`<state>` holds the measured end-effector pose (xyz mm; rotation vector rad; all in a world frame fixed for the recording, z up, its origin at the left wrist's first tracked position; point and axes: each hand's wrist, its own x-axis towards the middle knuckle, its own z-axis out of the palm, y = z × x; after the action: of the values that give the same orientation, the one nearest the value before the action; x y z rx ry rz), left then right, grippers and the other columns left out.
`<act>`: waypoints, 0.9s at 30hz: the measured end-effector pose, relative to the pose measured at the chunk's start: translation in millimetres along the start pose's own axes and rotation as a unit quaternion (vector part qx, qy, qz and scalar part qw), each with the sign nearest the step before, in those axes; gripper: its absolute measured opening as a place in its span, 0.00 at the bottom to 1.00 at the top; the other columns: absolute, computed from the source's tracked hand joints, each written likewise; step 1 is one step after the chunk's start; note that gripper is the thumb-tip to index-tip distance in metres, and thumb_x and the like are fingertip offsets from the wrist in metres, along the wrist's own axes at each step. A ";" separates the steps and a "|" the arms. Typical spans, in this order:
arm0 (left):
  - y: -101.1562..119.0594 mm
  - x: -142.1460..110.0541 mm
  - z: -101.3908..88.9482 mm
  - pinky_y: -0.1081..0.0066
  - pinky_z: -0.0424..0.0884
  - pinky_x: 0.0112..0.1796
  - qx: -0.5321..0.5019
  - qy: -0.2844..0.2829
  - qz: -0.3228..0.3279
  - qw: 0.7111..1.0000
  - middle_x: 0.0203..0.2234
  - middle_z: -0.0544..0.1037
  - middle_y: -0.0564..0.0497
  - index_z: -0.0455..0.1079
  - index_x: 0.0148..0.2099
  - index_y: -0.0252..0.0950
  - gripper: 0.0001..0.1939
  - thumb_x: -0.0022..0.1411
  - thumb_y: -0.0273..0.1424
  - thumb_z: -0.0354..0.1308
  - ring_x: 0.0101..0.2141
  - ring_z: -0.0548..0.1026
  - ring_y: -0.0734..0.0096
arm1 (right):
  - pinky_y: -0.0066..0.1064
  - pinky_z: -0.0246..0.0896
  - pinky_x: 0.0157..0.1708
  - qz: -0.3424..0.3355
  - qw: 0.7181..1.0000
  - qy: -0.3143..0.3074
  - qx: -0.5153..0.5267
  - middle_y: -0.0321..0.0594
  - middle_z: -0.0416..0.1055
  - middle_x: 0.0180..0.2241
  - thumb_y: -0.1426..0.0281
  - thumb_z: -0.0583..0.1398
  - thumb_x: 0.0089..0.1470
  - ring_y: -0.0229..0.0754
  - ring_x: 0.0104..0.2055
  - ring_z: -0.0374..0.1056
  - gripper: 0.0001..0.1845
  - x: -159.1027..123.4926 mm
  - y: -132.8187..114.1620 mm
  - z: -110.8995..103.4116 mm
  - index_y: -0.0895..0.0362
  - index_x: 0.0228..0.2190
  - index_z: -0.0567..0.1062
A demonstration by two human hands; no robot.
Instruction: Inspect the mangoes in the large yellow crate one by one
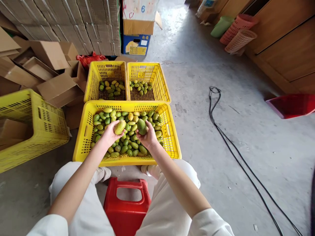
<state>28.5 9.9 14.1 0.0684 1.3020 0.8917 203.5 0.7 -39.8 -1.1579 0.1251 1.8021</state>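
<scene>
My left hand [112, 131] is closed round a yellowish-green mango [119, 127]. A darker green mango [141, 127] is gripped in my right hand [148, 136]. Both hands hang over the near yellow crate [176, 144], which holds many small green and yellow mangoes [125, 149]. Behind it stand two more yellow crates side by side. The back left crate [92, 77] and the back right crate [164, 77] each have several mangoes on the bottom.
A red stool [126, 213] is between my knees. At left are a yellow-green crate [46, 127] and piled cardboard boxes [57, 87]. A black cable [236, 155] crosses the floor at right. Plastic baskets [240, 41] stand by a wooden cabinet [280, 42]; a red dustpan-like object [290, 106] lies nearer.
</scene>
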 end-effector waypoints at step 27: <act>-12.1 22.9 -12.6 0.77 0.66 0.22 0.036 -0.005 0.042 0.998 0.24 0.80 0.48 0.78 0.40 0.35 0.16 0.80 0.40 0.60 0.21 0.73 0.73 | 0.27 0.67 0.27 0.040 0.992 -0.100 -0.067 0.38 0.79 0.30 0.64 0.59 0.68 0.42 0.31 0.73 0.09 -7.2 2.6 6.0 0.53 0.43 0.79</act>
<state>24.0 10.1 -14.4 0.1844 1.3298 0.9145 198.3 -2.2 -32.2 -1.0708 -0.0692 2.0117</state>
